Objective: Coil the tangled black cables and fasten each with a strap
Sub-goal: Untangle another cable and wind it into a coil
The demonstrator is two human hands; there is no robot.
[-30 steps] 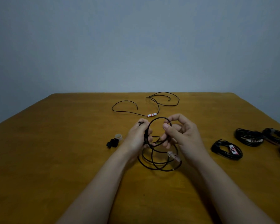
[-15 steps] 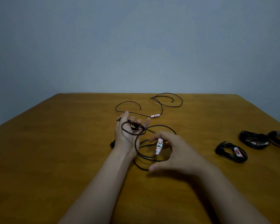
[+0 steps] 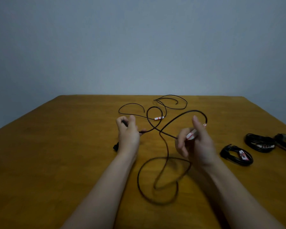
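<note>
- Wall (image 3: 139, 47): flat, matt, grey-blue, rising behind the far edge of the table.
- Table (image 3: 56, 162): smooth amber-brown wood with a faint grain and rounded far corners.
- Loose black cable (image 3: 168, 149): thin, round and rubbery. Strung in the air between both hands, arched over the right thumb, crossed on itself at mid-table, then dropped into two wide, blurred loops lying on the wood between the forearms.
- Right hand (image 3: 198, 142): raised, thumb up, fingers partly curled and pinching the cable at a white paper tag (image 3: 191, 135) with red bands.
- Left hand (image 3: 128, 134): raised, fingers curled tightly round the other end of the same cable, with a short black tip showing by the forefinger.
- Far cable (image 3: 130, 104): thin, black and uncoiled, in open curves near the far edge, untouched, with a small white-and-red label (image 3: 159, 118) midway.
- Coiled bundles (image 3: 236, 155): compact glossy black ovals at the right edge of the table, well apart from the hands, the two nearer ones with a white label.
- Small black piece (image 3: 116, 147): on the wood just beside the left wrist, partly hidden; shape impossible to tell.
</note>
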